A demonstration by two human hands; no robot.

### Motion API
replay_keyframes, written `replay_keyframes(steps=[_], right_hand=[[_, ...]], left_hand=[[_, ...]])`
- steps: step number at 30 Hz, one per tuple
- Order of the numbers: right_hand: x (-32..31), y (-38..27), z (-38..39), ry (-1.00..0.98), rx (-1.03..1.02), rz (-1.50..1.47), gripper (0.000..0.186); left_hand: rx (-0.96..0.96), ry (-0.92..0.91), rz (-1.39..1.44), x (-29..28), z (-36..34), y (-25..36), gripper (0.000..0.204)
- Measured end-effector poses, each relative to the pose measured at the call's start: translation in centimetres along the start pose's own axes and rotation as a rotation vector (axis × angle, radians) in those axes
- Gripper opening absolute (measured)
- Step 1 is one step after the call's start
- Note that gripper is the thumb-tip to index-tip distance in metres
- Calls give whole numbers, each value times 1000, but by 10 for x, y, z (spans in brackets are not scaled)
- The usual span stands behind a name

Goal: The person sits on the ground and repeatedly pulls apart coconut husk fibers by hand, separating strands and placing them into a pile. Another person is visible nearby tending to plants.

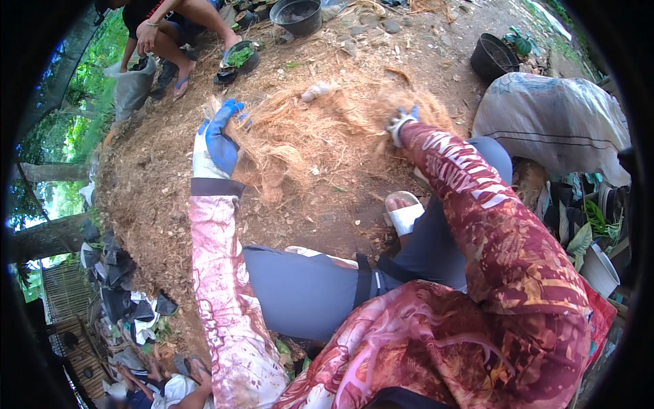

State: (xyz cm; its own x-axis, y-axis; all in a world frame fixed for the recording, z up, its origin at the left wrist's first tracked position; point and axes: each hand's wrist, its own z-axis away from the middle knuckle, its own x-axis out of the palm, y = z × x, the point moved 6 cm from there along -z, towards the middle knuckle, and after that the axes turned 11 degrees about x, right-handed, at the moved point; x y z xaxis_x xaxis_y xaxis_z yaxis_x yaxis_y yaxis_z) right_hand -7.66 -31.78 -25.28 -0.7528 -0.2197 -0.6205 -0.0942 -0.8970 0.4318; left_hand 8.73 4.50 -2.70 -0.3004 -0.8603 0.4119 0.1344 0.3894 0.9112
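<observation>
My left hand (219, 136), in a blue and white glove, is at the upper left with its fingers curled on strands of brown coconut fibre (286, 129). My right hand (407, 123), gloved likewise, is in blurred fibre at the upper right; whether its fingers are closed is unclear. The loose fibre spreads over the dirt between and below both hands, with a greyish lump (317, 91) on it. My grey-trousered legs (300, 293) lie below, with a white sandal (405, 211) near the middle.
Another person (160, 41) crouches at upper left beside a sack (128, 92) and pots (293, 17). A black pot (490, 54) and large white sack (545, 123) are at the right. Dark plastic bags (116, 266) line the left. More people (170, 388) are at bottom left.
</observation>
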Motion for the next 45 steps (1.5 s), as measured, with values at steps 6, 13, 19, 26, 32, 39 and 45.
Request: replay_keyframes(steps=[6, 13, 19, 26, 32, 39, 45], right_hand=[[-16, 11, -49, -80, 8, -150, 61], [-170, 54, 60, 536, -76, -404, 52], [-241, 31, 174, 812, -602, -1307, 62], [-283, 3, 260, 1593, -469, -1050, 78], [-280, -34, 255, 1325, -251, -628, 59], [-276, -64, 247, 1157, -517, -832, 30], [-273, -75, 234, 924, -685, -1243, 29]], left_hand=[[-33, -4, 129, -10, -3, 5, 31], [-59, -37, 299, 12, -8, 4, 34], [-50, -151, 160, 31, -2, 2, 47], [40, -272, 32, 62, 11, 10, 47], [136, -244, -179, 68, 10, 15, 47], [319, 44, -595, 46, -8, 9, 57], [335, 93, -714, 32, -6, 16, 53]])
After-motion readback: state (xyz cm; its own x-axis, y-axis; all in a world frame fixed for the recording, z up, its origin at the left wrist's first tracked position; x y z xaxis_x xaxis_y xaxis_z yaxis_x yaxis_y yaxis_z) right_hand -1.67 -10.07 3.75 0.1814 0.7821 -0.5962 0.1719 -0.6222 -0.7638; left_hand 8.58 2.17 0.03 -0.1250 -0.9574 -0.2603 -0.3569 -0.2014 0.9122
